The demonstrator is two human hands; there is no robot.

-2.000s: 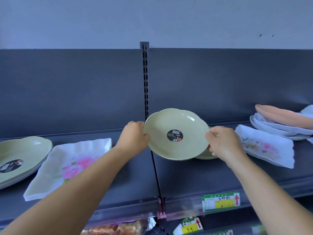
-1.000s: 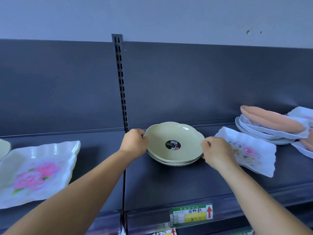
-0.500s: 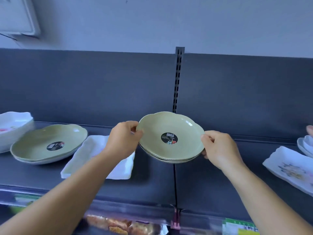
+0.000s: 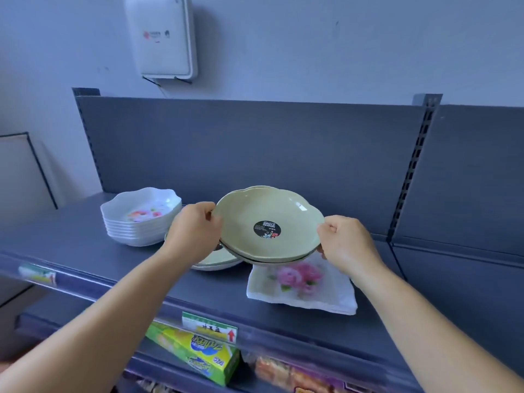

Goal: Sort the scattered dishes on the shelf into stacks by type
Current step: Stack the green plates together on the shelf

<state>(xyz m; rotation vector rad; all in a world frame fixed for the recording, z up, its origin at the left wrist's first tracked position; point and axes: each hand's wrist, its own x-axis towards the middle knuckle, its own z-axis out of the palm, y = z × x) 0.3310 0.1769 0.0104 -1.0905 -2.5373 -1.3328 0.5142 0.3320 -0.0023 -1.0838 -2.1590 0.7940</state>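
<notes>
White bowls [image 4: 141, 219] sit stacked at the shelf's [image 4: 71, 239] left end. Next, the left hand [image 4: 192, 234] and right hand [image 4: 348, 245] each clasp a rim of the green plates [image 4: 269, 225], held above more green plates [image 4: 215, 263] and a square floral plate [image 4: 300, 285].
</notes>
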